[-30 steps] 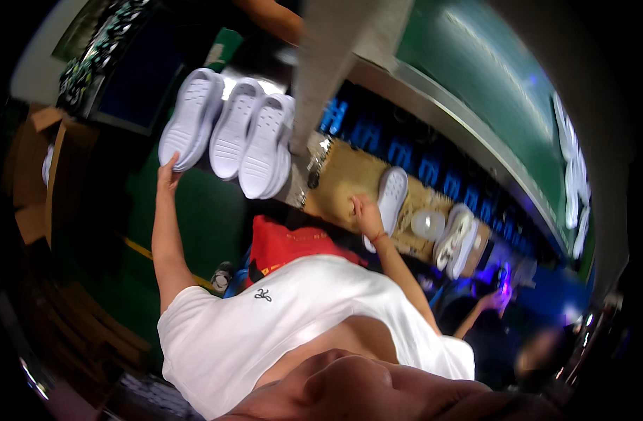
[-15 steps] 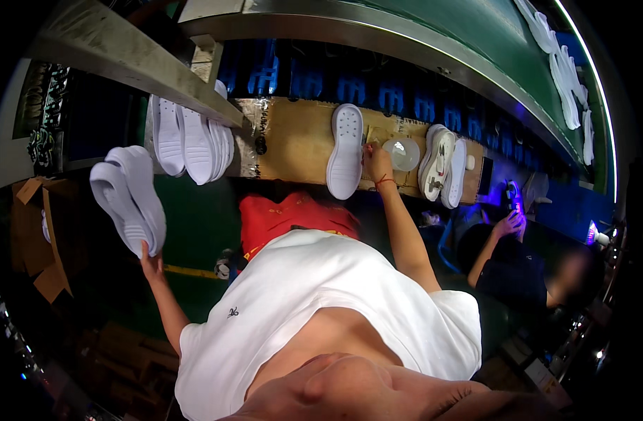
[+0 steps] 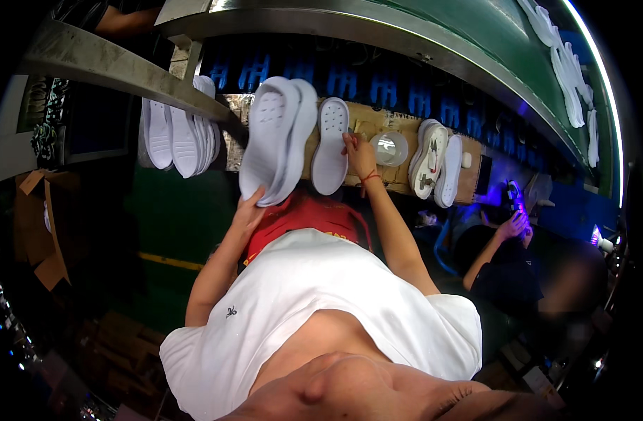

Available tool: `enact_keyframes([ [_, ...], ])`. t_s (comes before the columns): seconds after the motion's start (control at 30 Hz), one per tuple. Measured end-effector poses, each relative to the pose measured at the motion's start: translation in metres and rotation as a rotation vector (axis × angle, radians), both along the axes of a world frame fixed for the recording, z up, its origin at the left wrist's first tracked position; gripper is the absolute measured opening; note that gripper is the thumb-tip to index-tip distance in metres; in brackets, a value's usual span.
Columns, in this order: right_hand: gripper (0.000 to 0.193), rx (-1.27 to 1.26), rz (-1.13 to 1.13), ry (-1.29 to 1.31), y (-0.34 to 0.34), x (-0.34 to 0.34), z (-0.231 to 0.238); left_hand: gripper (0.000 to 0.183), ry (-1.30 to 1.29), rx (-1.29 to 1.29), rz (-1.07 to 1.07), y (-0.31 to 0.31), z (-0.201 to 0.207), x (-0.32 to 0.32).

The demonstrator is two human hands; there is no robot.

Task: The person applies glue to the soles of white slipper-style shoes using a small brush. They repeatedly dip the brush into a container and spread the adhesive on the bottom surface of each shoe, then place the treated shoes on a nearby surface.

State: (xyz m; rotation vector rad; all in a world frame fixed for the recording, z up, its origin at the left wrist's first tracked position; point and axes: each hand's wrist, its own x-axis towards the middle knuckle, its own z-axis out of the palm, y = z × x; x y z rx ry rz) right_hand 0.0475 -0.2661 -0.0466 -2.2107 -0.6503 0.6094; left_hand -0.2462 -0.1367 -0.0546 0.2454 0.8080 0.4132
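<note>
My left hand (image 3: 248, 210) grips a pair of white shoe soles (image 3: 271, 133) by their lower ends, holding them up in front of the bench. Another white sole (image 3: 330, 144), with small holes in its upper part, lies on the cardboard (image 3: 367, 119). At its right edge, the fingers of my right hand (image 3: 361, 156) are pinched together; what they hold, if anything, is hidden. Just right of that hand stands a round translucent bowl (image 3: 389, 149). Farther right are more white soles (image 3: 449, 172), one carrying dark and reddish pieces.
Several white soles (image 3: 184, 140) stand at the left end of the bench, beneath a metal beam (image 3: 125, 81). Blue racks (image 3: 342, 83) line the back under a green conveyor (image 3: 469, 31). A co-worker's hands (image 3: 512, 226) hold a lit object at right. An open carton (image 3: 37, 224) sits far left.
My left hand has brought the pair of soles from the far left to the bench, beside the lying sole. The right hand stays by that sole. An arm now shows at the upper left.
</note>
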Motion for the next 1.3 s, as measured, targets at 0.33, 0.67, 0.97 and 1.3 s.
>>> enact_keyframes([
  [0.33,0.075,0.174,-0.001,0.063,-0.012,-0.027,0.066,0.057,-0.108,-0.009,-0.200,-0.059,0.018,0.096],
  [0.67,0.086,-0.105,0.073,0.119,-0.023,-0.017,0.044,0.053,0.126,0.054,-0.505,-0.072,0.004,0.090],
  [0.97,0.084,-0.105,0.065,0.121,-0.027,-0.017,0.015,0.085,0.935,0.231,0.309,0.082,-0.053,-0.021],
  [1.3,0.084,-0.048,0.089,0.089,-0.030,-0.014,0.006,0.065,0.312,0.071,0.131,0.192,-0.069,-0.072],
])
